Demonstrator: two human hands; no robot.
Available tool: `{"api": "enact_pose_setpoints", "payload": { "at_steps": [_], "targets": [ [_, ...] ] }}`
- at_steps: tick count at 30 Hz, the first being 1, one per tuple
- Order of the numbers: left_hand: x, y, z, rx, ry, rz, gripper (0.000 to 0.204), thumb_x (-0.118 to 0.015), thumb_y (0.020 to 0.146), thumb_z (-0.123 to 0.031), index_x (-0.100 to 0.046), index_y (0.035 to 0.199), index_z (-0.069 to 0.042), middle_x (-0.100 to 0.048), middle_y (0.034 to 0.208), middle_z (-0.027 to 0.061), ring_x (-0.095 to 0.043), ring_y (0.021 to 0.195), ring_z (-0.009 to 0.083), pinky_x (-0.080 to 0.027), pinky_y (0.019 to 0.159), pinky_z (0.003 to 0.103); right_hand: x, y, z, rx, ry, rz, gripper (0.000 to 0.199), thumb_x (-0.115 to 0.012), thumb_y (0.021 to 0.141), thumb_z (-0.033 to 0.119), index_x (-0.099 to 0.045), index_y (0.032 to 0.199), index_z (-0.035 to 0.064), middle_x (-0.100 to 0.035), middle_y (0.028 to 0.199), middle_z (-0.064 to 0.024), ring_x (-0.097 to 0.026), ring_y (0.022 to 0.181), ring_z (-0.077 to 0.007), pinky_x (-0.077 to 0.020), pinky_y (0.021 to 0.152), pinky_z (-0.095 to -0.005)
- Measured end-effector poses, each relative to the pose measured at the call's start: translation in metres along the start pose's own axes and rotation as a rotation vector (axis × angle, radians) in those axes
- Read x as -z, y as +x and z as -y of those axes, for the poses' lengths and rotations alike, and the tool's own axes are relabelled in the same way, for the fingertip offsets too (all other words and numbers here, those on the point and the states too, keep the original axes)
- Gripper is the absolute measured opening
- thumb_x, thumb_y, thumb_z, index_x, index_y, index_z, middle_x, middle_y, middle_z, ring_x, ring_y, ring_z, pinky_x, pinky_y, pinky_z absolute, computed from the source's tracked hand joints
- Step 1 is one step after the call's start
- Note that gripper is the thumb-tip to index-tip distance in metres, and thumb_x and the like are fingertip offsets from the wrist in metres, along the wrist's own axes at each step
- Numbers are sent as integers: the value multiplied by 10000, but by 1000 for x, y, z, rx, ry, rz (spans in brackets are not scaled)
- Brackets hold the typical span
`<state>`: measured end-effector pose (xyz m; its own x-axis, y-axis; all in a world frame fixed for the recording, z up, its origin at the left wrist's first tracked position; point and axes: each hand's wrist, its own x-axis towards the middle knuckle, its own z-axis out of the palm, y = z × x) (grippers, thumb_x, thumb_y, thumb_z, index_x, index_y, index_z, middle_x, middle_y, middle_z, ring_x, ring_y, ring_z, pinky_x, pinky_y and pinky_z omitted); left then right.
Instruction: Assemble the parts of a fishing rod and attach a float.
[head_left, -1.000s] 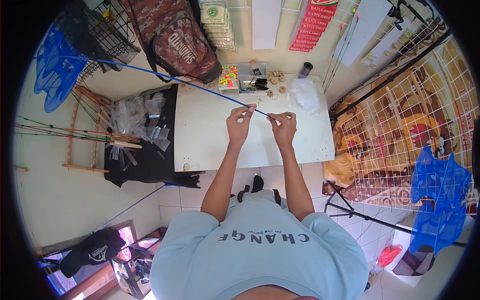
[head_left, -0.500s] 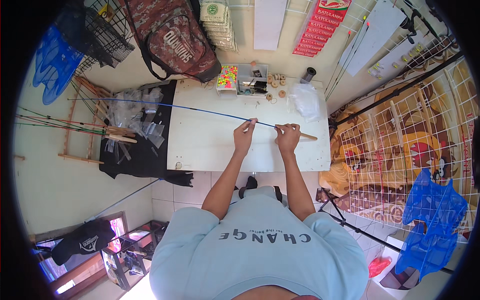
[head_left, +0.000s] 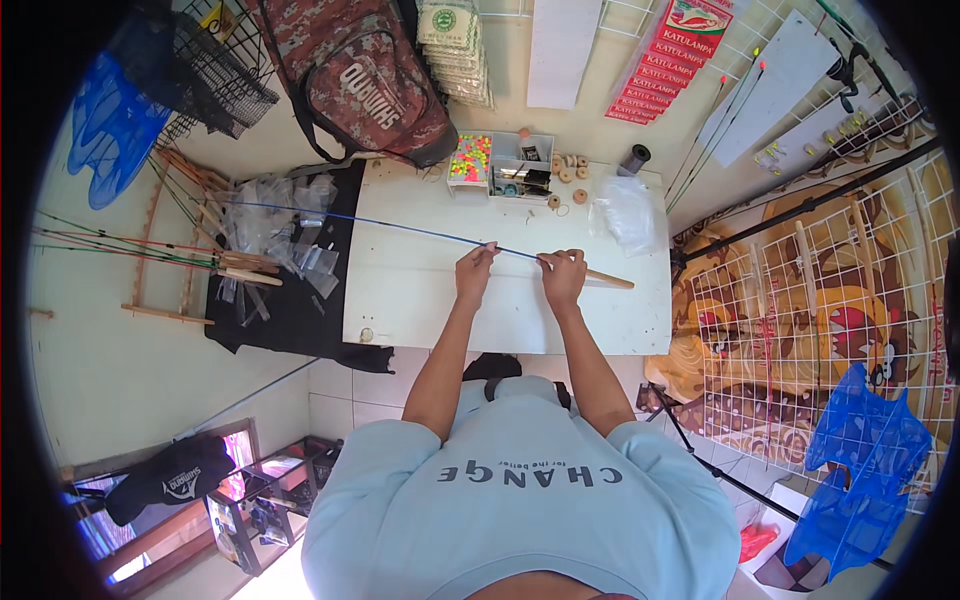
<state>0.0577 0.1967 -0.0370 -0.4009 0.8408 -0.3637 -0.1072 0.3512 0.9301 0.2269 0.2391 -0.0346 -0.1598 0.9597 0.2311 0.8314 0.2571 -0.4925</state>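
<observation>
A thin blue fishing rod (head_left: 420,232) with a wooden handle (head_left: 611,280) lies slantwise above the white table, its tip reaching out to the left over the plastic bags. My left hand (head_left: 477,270) pinches the blue shaft near the middle of the table. Farther right, my right hand (head_left: 563,277) is closed round the rod just ahead of the wooden handle, the fingertips on the shaft. Whether a thread or other small piece is in the fingers is too small to tell.
On the white table (head_left: 420,300) stand a tray of bright beads (head_left: 470,158), a grey organiser (head_left: 540,150), wooden spools (head_left: 570,168), a black roll (head_left: 634,158) and clear plastic bags (head_left: 628,215). More bags (head_left: 270,215) and several rods (head_left: 130,250) are at left. A camouflage bag (head_left: 380,110) hangs behind.
The view has shifted slightly, so the table sits lower and farther right. Both hands keep hold of the rod, and the left hand has slid a little along it relative to the table.
</observation>
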Motion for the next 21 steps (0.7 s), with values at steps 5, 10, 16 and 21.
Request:
{"api": "enact_pose_setpoints", "payload": {
  "at_steps": [5,10,16,21],
  "targets": [
    [15,17,14,47,23,19,395,-556,930,-407,-644,1176,-110,-681,1067,15,-573,931,151,-451,748,300,-18,5,-2,24,41,22,114,-729,735,210,-757,844,192,-700,845,6,-518,963,-241,-393,815,-383],
    [22,34,27,37,189,-79,341,-605,900,-366,-677,1075,-83,-702,941,40,-602,838,138,-470,694,278,-28,11,2,35,73,67,128,-744,731,195,-761,857,179,-700,853,-1,-530,952,-251,-408,827,-373],
    [16,32,22,-76,486,-158,308,-618,865,-303,-673,1074,-83,-701,989,84,-616,982,284,-484,861,375,-44,17,2,-16,67,115,127,-732,734,172,-761,858,178,-699,861,-8,-554,910,-249,-440,801,-374],
    [13,23,31,-231,768,-139,339,-621,860,-245,-626,1173,-116,-644,1138,60,-510,1110,290,-446,941,386,-50,19,4,-6,12,87,123,-728,729,152,-762,846,170,-697,855,-15,-554,935,-272,-443,806,-377]
  ]
}}
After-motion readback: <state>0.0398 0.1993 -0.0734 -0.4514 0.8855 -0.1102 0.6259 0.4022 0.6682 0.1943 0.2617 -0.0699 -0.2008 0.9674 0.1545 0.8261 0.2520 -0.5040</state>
